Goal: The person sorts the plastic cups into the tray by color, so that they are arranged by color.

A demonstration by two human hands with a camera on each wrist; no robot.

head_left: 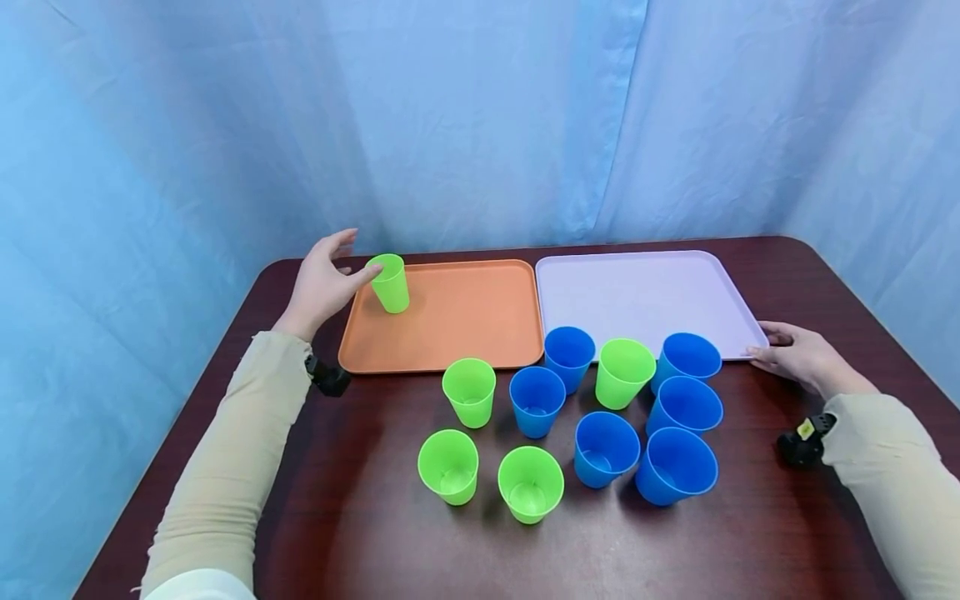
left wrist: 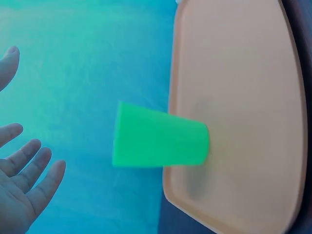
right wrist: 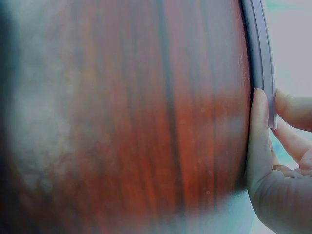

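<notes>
A green cup (head_left: 391, 283) stands upright at the near-left corner of the orange tray (head_left: 465, 317). My left hand (head_left: 354, 257) is open just beside it, thumb tip close to the rim. In the left wrist view its fingers (left wrist: 34, 170) are spread and apart from the green cup (left wrist: 158, 143), which stands on the orange tray (left wrist: 243, 97). My right hand (head_left: 763, 346) rests on the table at the near-right corner of the lavender tray (head_left: 637, 292). Its thumb (right wrist: 258, 141) lies along the lavender tray's rim (right wrist: 261, 58).
Several green cups (head_left: 469, 390) and several blue cups (head_left: 604, 448) stand upright in a cluster on the dark wooden table (head_left: 360, 533), in front of both trays. Blue curtains close off the back and sides. A black wrist camera (head_left: 804, 439) sits on each forearm.
</notes>
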